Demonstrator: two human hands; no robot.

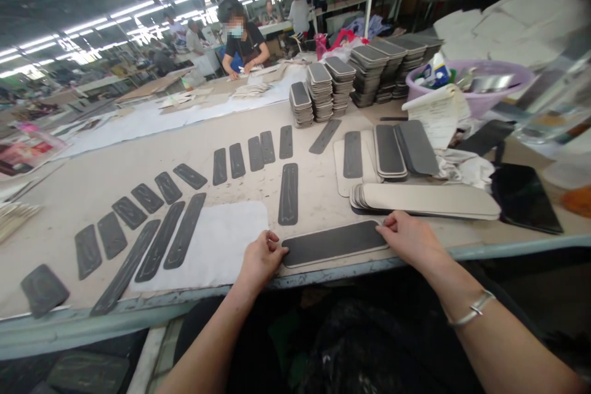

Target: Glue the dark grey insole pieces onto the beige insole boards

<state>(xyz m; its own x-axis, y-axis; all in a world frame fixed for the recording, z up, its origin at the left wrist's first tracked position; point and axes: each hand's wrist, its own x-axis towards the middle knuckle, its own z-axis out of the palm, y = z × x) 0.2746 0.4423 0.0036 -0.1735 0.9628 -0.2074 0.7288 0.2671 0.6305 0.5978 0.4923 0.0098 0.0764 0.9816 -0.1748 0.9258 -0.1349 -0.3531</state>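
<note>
A long dark grey strip lies on a slightly larger pale rounded piece at the table's front edge. My left hand pinches the left end of the strip, and my right hand pinches its right end; the fingers of both are closed. Just behind my right hand lies a fanned stack of long beige pieces. A single dark strip with shiny streaks lies beyond my left hand. To the left, more streaked dark strips rest partly on a white sheet.
Short dark pieces lie in a curved row across the table. Tall stacks of panels stand at the back, near a purple basin of bottles and tools. A black flat slab sits at right. A masked co-worker works opposite.
</note>
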